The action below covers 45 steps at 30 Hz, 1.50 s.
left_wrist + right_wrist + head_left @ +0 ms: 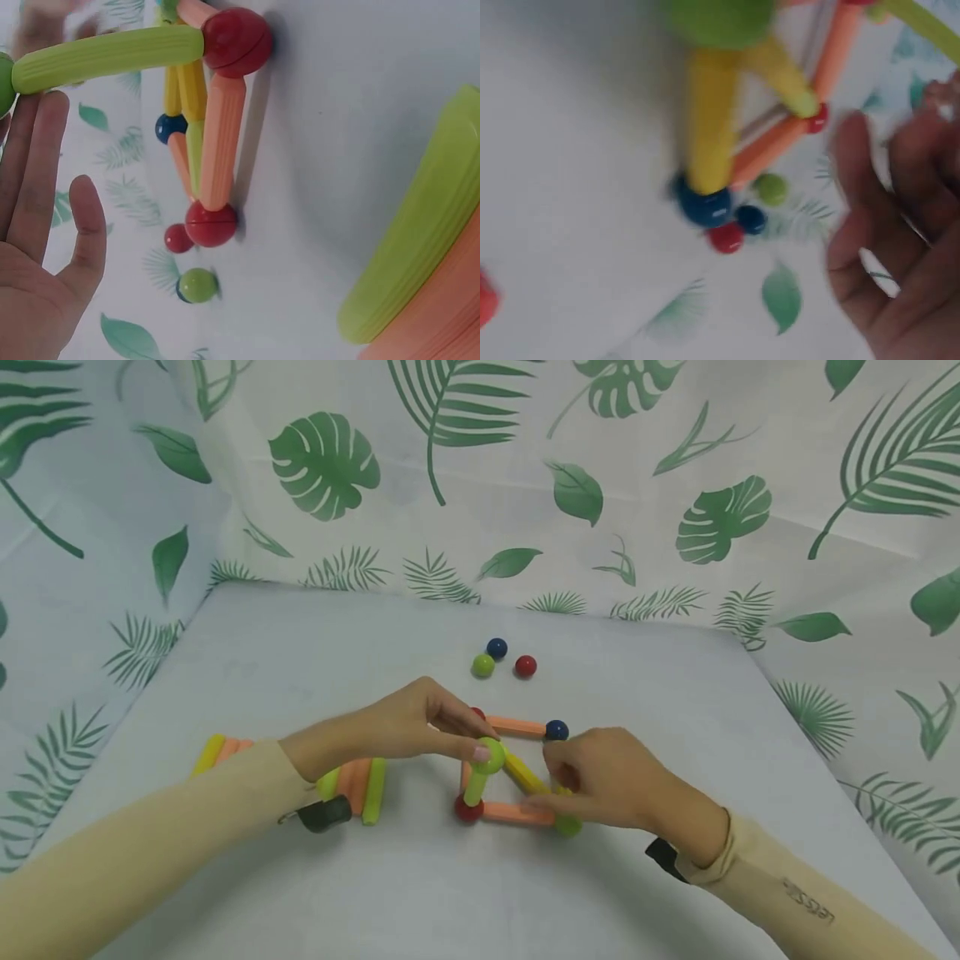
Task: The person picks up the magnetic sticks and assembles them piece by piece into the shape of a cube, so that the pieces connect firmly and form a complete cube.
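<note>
Closest to me, the sleeves reach in low over the white table (pixel 517 902), and a dipped right sleeve (pixel 810 881) could brush the frame's front corner and twist it. At that corner the right hand (pixel 618 781) bends over the front orange stick (pixel 519 814); I can't tell whether its fingertips grip anything. The left hand (pixel 420 718) pinches the green ball (pixel 492 757) on top of the upright green stick (pixel 474 787), which leans a little on the near red ball (pixel 469 808) at the frame's front left corner. A sideways pull there would likely pop that joint, and letting go too soon might let the stick topple. Across the middle runs a slanted yellow stick (pixel 525 774); I can't make out whether its far end is seated, so a knock may slide it loose. The spare sticks (pixel 373 793) crowd the left wrist, leaving little room that way, while there is open table on the right, out to the slanting edge. Beyond the blue ball (pixel 557 730) at the back corner sit three loose balls (pixel 526 666), which a push could set rolling towards the leafy backdrop (pixel 637 460) along the far edge.
</note>
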Available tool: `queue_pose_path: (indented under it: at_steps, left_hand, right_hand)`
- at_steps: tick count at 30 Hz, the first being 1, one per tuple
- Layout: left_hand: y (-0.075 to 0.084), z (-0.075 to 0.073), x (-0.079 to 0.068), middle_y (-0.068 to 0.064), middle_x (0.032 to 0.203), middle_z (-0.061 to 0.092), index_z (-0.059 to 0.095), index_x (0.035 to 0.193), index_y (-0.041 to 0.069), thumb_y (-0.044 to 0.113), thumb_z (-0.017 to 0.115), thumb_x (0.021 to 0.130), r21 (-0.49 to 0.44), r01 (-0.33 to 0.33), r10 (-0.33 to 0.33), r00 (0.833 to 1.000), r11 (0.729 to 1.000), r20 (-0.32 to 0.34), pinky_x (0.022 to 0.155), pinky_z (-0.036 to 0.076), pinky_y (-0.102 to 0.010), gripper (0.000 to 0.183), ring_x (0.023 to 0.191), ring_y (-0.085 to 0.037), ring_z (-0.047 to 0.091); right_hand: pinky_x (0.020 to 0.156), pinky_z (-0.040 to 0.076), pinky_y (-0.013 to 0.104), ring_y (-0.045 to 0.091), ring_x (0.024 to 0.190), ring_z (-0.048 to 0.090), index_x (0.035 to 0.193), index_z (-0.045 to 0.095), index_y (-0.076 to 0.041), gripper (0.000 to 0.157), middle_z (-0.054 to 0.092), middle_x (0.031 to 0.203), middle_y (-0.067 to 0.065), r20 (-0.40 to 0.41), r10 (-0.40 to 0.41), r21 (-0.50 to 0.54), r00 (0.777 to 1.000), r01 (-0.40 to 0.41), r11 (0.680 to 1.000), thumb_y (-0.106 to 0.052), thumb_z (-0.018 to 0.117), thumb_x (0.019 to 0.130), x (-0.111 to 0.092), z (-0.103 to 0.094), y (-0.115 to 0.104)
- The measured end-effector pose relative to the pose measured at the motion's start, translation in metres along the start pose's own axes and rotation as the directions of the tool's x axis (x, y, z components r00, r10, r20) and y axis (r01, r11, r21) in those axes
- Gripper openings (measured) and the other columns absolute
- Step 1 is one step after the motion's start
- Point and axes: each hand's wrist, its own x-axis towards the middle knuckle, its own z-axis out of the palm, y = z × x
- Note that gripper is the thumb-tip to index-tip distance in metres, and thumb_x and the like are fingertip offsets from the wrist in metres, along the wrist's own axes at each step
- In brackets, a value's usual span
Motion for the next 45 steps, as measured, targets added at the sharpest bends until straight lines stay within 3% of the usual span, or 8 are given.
queue_pose_path:
  at_steps: [4,15,19,23,26,30,41,45]
  left_hand:
    - [0.001,-0.001,-0.001,-0.001,0.106,0.076,0.076,0.119,0.01,0.016,0.075,0.093,-0.022,0.032,-0.032,0.999,0.999,0.01,0.093,0.053,-0.036,0.027,0.103,-0.019,0.071]
    - [-0.002,-0.009,0.0,-0.001,0.108,0.076,0.075,0.122,0.01,0.019,0.075,0.093,-0.008,0.062,-0.062,0.998,0.998,-0.008,0.095,0.052,-0.037,0.03,0.106,-0.018,0.07]
    - [-0.003,-0.009,-0.001,-0.001,0.109,0.076,0.075,0.123,0.01,0.018,0.073,0.094,-0.017,0.053,-0.052,0.999,0.998,0.009,0.097,0.051,-0.038,0.03,0.108,-0.019,0.069]
    - [-0.002,-0.011,-0.003,0.0,0.11,0.075,0.074,0.124,0.01,0.019,0.071,0.096,0.003,0.037,-0.037,0.999,0.999,0.018,0.099,0.049,-0.038,0.029,0.109,-0.018,0.069]
    - [-0.001,-0.011,-0.003,0.0,0.111,0.075,0.074,0.124,0.01,0.021,0.07,0.097,0.018,0.025,-0.026,1.0,1.0,0.017,0.1,0.049,-0.038,0.029,0.109,-0.018,0.069]
    - [-0.001,-0.011,-0.002,-0.002,0.11,0.075,0.074,0.123,0.008,0.02,0.068,0.099,0.01,0.007,-0.007,1.0,1.0,0.018,0.099,0.049,-0.039,0.028,0.108,-0.019,0.069]
    - [-0.005,-0.013,-0.003,0.002,0.105,0.076,0.076,0.122,0.013,0.023,0.07,0.098,0.038,0.029,-0.029,1.0,0.999,-0.005,0.098,0.049,-0.039,0.027,0.106,-0.017,0.069]
    - [-0.006,-0.014,-0.002,0.001,0.107,0.076,0.075,0.123,0.011,0.022,0.07,0.098,0.034,0.016,-0.016,1.0,0.999,0.008,0.098,0.049,-0.039,0.028,0.107,-0.017,0.069]
  right_hand:
    - [0.047,0.025,0.022,0.002,0.046,0.033,0.059,0.047,-0.026,0.054,0.033,0.049,-0.016,0.198,0.101,-0.082,0.975,-0.086,0.993,-0.069,0.068,0.084,-0.015,0.014,0.014]
    - [0.045,0.023,0.022,0.001,0.044,0.032,0.056,0.047,-0.026,0.052,0.031,0.048,-0.019,0.122,0.068,-0.081,0.99,-0.058,0.995,-0.059,0.074,0.086,-0.009,0.028,0.014]
    - [0.048,0.034,0.019,0.0,0.049,0.04,0.066,0.057,-0.023,0.039,0.043,0.054,-0.016,0.073,-0.085,-0.061,0.994,0.089,0.994,-0.048,0.074,0.091,0.0,0.028,-0.017]
    - [0.073,0.05,0.018,0.001,0.077,0.061,0.095,0.071,-0.019,0.019,0.066,0.085,-0.012,0.083,-0.341,-0.044,0.936,0.345,0.937,-0.037,0.073,0.093,0.007,0.044,-0.058]
    - [0.101,0.045,0.026,0.009,0.12,0.057,0.132,0.064,-0.015,0.045,0.063,0.131,-0.003,0.163,-0.433,-0.08,0.886,0.449,0.89,-0.041,0.07,0.095,0.012,0.061,-0.08]
    - [0.116,0.029,0.033,0.02,0.149,0.028,0.157,0.036,-0.009,0.074,0.029,0.163,0.009,0.213,-0.443,-0.14,0.871,0.476,0.869,-0.044,0.064,0.099,0.02,0.078,-0.094]
    - [0.114,0.033,0.035,0.021,0.146,0.034,0.155,0.041,-0.008,0.058,0.036,0.161,0.006,0.195,-0.425,-0.216,0.884,0.461,0.861,-0.032,0.055,0.104,0.047,0.093,-0.101]
    - [0.109,0.038,0.031,0.017,0.135,0.048,0.143,0.057,-0.014,0.039,0.05,0.149,0.002,0.204,-0.509,-0.216,0.837,0.545,0.81,-0.023,0.055,0.105,0.038,0.089,-0.105]
